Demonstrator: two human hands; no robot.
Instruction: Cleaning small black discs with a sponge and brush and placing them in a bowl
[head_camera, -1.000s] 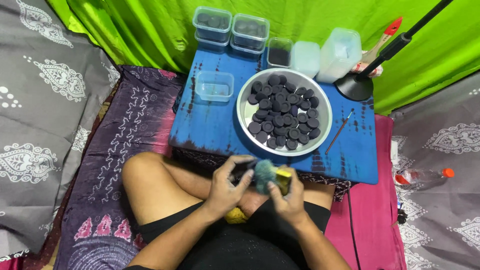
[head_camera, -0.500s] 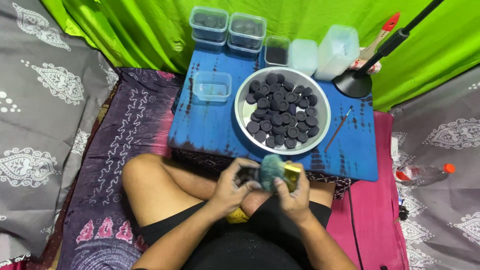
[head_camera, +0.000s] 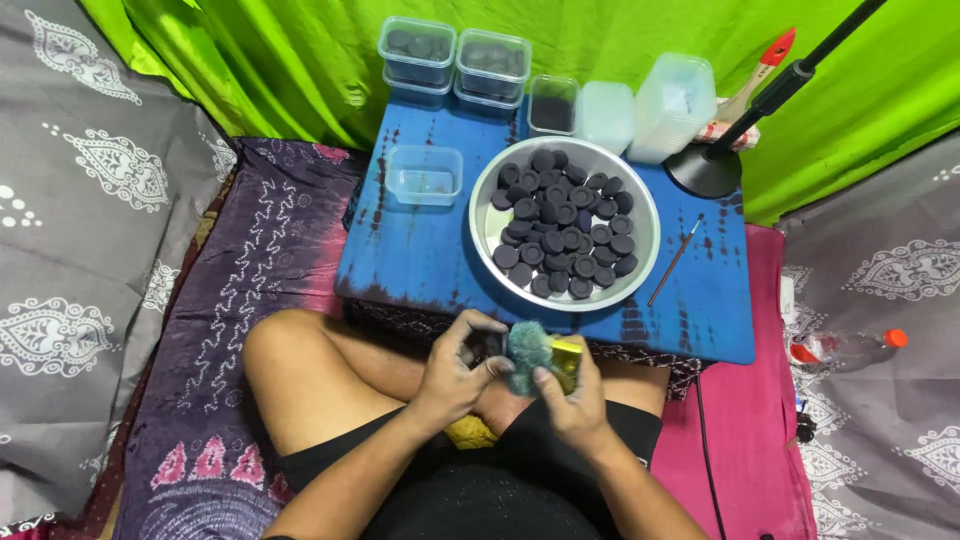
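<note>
Green cloth behind the blue table (head_camera: 420, 250), your left hand (head_camera: 455, 375) pinches a dark disc (head_camera: 492, 347) while your right hand (head_camera: 575, 400) grips a teal fuzzy pad (head_camera: 527, 350) against it, mid-rub; next, judging by the bowl (head_camera: 490, 225) ahead, calls for a steady grip.

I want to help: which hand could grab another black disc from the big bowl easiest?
Probably the left hand: it pinches only a small dark piece, while the right hand grips the fuzzy teal pad and a yellow object. The bowl sits straight ahead.

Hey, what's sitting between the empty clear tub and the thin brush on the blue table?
In the head view, the round metal bowl of dark discs lies between the empty clear tub and the thin brush on the blue table.
</note>
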